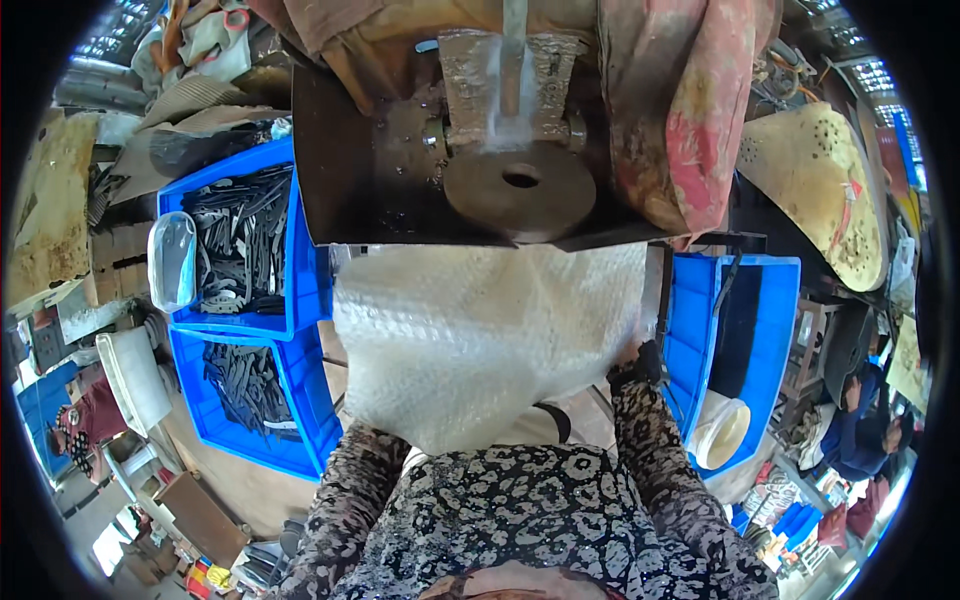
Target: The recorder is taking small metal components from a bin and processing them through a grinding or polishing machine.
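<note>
A sheet of bubble wrap (480, 335) is draped over the lap, below a dark metal tray (360, 190) bearing a round metal disc (520, 185). The right hand (635, 360), in a dark glove, is seen at the sheet's right edge, probably gripping it. The left hand is hidden beneath the sheet, so its state cannot be told. Blue bins (300, 290) of dark parts are placed at the left.
</note>
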The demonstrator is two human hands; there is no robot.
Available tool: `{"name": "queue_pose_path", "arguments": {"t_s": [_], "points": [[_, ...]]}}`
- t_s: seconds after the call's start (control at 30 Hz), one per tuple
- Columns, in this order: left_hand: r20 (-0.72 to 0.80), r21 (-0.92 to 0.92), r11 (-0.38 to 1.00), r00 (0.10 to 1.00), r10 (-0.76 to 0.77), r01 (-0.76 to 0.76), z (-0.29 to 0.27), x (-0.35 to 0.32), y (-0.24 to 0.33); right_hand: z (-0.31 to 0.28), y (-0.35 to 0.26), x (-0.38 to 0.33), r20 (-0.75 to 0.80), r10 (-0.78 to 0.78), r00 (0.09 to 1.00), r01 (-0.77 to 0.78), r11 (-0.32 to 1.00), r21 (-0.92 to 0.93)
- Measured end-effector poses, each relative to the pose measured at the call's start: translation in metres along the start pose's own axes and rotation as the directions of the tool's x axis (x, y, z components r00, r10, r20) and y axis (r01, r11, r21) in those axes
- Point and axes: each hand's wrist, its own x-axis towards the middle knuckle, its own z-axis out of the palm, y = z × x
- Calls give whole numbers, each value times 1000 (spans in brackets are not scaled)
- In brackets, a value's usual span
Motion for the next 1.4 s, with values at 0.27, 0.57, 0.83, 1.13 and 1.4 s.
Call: {"name": "queue_pose_path", "arguments": {"t_s": [0.27,0.57,0.83,1.13,1.4], "points": [[35,107,993,998,-47,43,9,15,16,-2,1,9,-48,29,998,-31,999,-43],[-25,107,994,999,23,-20,-25,-48,34,-37,14,14,-196,23,980,-58,982,-179],[-152,17,994,983,-102,106,-31,-16,-48,-30,74,75,-245,44,968,-103,967,-234],[-143,43,990,981,-131,138,-21,18,-61,-51,82,68,-264,67,962,-148,942,-300],[-115,38,988,983,-142,148,-12,51,-63,-75,67,33,-305,59,951,-171,918,-358]]}}
